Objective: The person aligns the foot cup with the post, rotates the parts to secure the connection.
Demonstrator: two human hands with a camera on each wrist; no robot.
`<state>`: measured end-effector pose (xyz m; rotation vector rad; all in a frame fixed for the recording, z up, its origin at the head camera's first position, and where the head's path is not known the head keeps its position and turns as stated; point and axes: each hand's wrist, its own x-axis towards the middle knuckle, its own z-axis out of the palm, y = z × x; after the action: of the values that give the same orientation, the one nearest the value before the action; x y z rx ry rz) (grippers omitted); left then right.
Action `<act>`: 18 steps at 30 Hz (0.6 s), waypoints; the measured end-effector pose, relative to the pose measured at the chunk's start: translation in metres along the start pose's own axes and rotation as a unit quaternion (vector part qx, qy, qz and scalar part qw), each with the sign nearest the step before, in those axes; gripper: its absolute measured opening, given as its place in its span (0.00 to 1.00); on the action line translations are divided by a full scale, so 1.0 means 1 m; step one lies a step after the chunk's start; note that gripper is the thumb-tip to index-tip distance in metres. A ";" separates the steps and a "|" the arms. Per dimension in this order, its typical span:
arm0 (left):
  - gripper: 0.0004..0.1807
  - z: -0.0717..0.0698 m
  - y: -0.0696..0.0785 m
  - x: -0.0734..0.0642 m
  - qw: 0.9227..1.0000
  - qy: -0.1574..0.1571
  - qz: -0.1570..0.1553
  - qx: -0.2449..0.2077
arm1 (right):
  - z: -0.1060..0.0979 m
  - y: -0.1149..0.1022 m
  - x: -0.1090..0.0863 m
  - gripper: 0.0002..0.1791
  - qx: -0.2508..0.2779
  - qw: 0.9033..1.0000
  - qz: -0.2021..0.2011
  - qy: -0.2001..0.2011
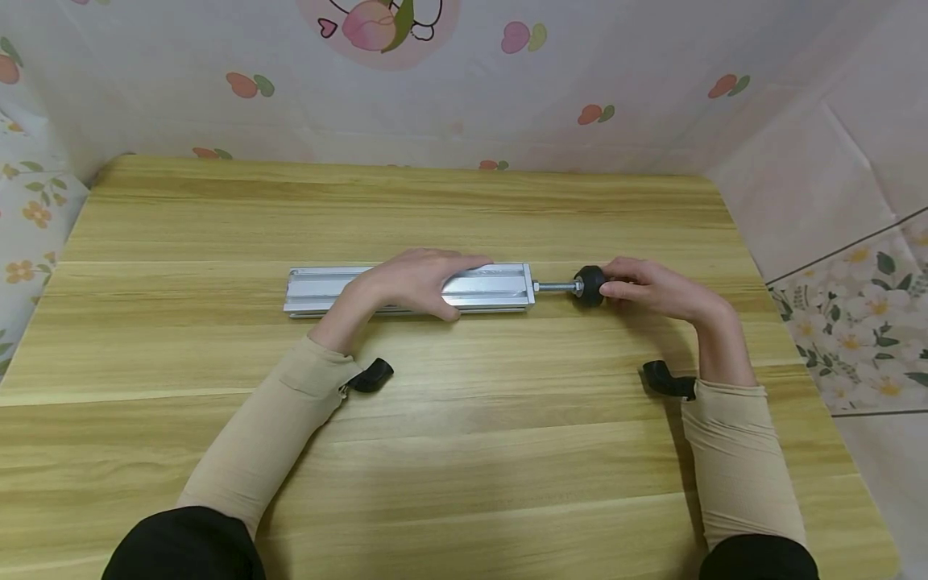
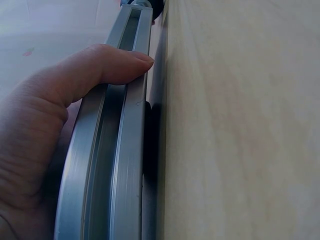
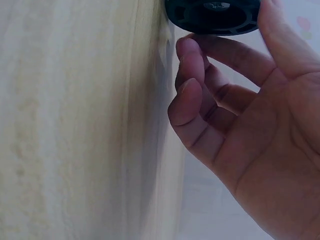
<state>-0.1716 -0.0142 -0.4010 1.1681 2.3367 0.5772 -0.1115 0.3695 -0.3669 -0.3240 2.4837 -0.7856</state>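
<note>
A silver slotted aluminium profile (image 1: 500, 287) lies lengthwise across the table. My left hand (image 1: 413, 280) grips it from above near its middle, and in the left wrist view the thumb (image 2: 117, 65) lies over the slotted side. From the profile's right end sticks a threaded rod (image 1: 557, 287) carrying a round black levelling foot (image 1: 589, 286). My right hand (image 1: 656, 290) pinches that foot at its outer side between thumb and fingers. The right wrist view shows the foot's hollow, ribbed underside (image 3: 187, 19), cut off by the frame's top, with the other fingers curled below it.
The wood-grain table (image 1: 507, 483) carries the work. A patterned curtain (image 1: 449, 105) hangs behind its far edge, and a flower-patterned wall (image 1: 863, 306) stands at the right. Black wrist attachments (image 1: 373, 376) protrude inward from both sleeves.
</note>
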 end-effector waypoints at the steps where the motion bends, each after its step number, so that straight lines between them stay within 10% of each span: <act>1: 0.51 0.000 0.000 0.000 1.000 0.000 0.001 0.000 | 0.000 0.000 0.000 0.15 0.001 1.000 0.002 -0.002; 6: 0.51 -0.001 0.000 0.000 1.000 0.000 0.005 -0.001 | 0.003 -0.003 0.003 0.39 0.037 0.999 -0.001 0.009; 18: 0.51 -0.001 0.002 -0.001 1.000 0.001 0.000 -0.003 | 0.009 -0.009 0.009 0.39 0.052 0.997 -0.019 0.049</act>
<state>-0.1708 -0.0139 -0.3994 1.1653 2.3355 0.5857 -0.1135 0.3545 -0.3716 -0.3033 2.5219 -0.9649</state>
